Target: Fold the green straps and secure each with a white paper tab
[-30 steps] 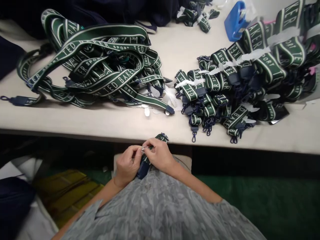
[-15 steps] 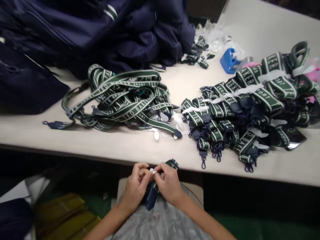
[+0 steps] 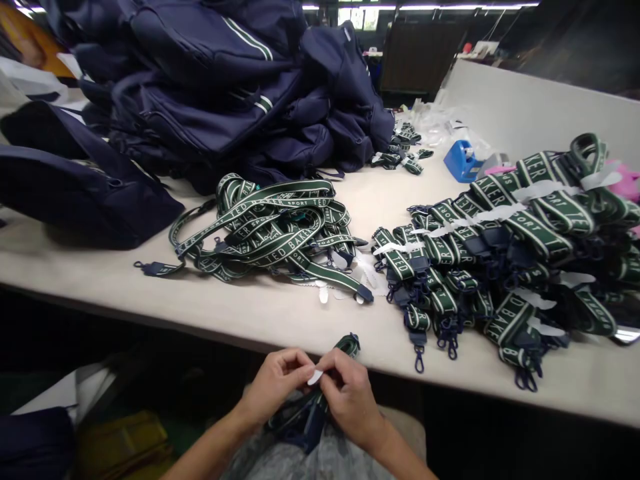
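Note:
At the table's front edge, my left hand [image 3: 280,381] and my right hand [image 3: 351,395] meet with thumbs and fingertips pinched. Between them is a small white paper strip [image 3: 315,378], gripped from both sides. A folded green and navy strap [image 3: 349,345] runs beneath my hands, its far end showing past my right hand and its navy part over my lap. How my right hand's lower fingers touch the strap is hidden. Beyond lies a tangled heap of loose green lettered straps [image 3: 280,233], with white paper strips [image 3: 367,270] scattered beside it.
Bundled straps with clips [image 3: 480,247], bound by white bands, cover the table's right side. Navy bags [image 3: 225,93] are piled at the back left. A blue tape dispenser [image 3: 461,161] stands near clear plastic [image 3: 450,123]. The table's front edge [image 3: 200,327] crosses before my lap.
My view has tilted up, showing more of the bags and room behind. My fingertips have shifted on the white paper strip, which now shows more fully between them.

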Motion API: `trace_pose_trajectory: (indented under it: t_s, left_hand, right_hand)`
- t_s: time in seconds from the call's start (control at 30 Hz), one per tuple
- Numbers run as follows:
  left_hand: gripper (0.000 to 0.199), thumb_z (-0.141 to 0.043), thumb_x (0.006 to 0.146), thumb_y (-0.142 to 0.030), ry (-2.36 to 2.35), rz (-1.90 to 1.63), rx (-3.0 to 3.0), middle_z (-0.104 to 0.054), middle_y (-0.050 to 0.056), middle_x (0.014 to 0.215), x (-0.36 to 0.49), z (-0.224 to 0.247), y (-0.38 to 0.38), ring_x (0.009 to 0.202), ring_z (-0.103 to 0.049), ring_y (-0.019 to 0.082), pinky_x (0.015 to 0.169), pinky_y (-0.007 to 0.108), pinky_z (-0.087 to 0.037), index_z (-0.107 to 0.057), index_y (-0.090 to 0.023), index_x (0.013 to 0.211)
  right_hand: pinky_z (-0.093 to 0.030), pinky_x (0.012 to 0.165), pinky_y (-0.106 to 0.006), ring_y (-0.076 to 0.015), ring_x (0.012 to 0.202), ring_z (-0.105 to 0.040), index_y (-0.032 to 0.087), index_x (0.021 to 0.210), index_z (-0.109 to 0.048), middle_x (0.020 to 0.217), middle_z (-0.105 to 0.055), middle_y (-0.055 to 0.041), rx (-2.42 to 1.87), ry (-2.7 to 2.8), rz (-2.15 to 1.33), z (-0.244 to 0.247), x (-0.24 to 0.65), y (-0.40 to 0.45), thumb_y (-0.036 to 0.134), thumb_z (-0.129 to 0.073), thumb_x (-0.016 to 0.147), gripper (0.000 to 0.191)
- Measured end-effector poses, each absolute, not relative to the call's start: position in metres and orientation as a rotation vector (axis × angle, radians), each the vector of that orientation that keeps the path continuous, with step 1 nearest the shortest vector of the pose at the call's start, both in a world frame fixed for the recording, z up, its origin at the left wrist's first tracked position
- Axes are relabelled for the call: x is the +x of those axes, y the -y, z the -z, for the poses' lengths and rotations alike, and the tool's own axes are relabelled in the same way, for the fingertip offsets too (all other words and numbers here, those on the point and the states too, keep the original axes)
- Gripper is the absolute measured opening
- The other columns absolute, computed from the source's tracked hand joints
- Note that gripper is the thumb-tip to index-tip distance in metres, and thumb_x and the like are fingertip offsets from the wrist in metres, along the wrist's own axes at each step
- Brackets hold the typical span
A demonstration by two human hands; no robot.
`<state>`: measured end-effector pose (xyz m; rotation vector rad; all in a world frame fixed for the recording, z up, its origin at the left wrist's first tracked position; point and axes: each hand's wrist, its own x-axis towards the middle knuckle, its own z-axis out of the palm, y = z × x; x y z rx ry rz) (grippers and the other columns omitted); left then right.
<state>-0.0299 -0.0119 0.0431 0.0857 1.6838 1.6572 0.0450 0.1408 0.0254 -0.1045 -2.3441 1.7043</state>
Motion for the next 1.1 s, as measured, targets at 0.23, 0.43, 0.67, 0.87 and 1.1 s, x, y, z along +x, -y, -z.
trace_pose_trajectory:
  t_s: [0.23, 0.43, 0.67, 0.87, 1.1]
  left_hand:
    - [0.019, -0.066, 0.089, -0.035, -2.376, -1.907, 0.218, -0.067, 0.000, 0.075, -0.018, -0.055, -0.017, 0.068, -0.063, 0.014, 0.066, 0.023, -0.050, -0.067, -0.016, 0.083]
    - [0.011, -0.059, 0.092, -0.020, -2.442, -1.916, 0.473, -0.068, 0.001, 0.078, -0.009, -0.051, -0.032, 0.069, -0.062, 0.012, 0.067, 0.021, -0.047, -0.067, -0.017, 0.085]
    - [0.018, -0.062, 0.090, -0.024, -2.216, -2.114, 0.285, -0.059, 0.000, 0.065, -0.012, -0.052, -0.038, 0.060, -0.052, 0.013, 0.060, 0.024, -0.042, -0.064, -0.016, 0.074]
    - [0.020, -0.068, 0.083, -0.029, -1.948, -2.302, 0.152, -0.061, 0.004, 0.067, -0.015, -0.056, -0.027, 0.063, -0.055, 0.014, 0.064, 0.026, -0.043, -0.063, -0.015, 0.071]
    - [0.045, -0.083, 0.068, -0.048, -1.154, -2.389, -0.185, -0.047, -0.002, 0.057, -0.032, -0.049, -0.013, 0.047, -0.038, 0.005, 0.047, 0.015, -0.032, -0.053, -0.014, 0.069]
  right_hand:
    - [-0.043, 0.062, -0.024, -0.0120, 0.064, -0.052, 0.018, 0.080, -0.062, 0.076, -0.058, -0.0007, -0.324, 2.262, -1.687, -0.059, 0.030, -0.149, 0.035, -0.062, 0.091, 0.020]
    - [-0.031, 0.056, -0.024, -0.0100, 0.056, -0.041, 0.018, 0.068, -0.053, 0.060, -0.045, 0.0047, -0.390, 2.482, -1.510, -0.059, 0.024, -0.157, 0.044, -0.057, 0.094, 0.037]
    - [-0.036, 0.061, -0.025, -0.0126, 0.059, -0.048, 0.017, 0.072, -0.059, 0.063, -0.053, 0.0023, -0.335, 2.410, -1.385, -0.038, 0.030, -0.154, 0.045, -0.049, 0.098, 0.039]
    - [-0.035, 0.063, -0.027, -0.0150, 0.064, -0.047, 0.017, 0.074, -0.064, 0.063, -0.054, 0.0019, -0.521, 2.426, -1.530, -0.017, 0.035, -0.161, 0.059, -0.059, 0.088, 0.045]
    - [-0.027, 0.053, -0.026, -0.0110, 0.056, -0.035, 0.017, 0.066, -0.056, 0.059, -0.041, 0.0048, -0.456, 2.261, -1.921, -0.035, 0.020, -0.142, 0.052, -0.064, 0.086, 0.042]
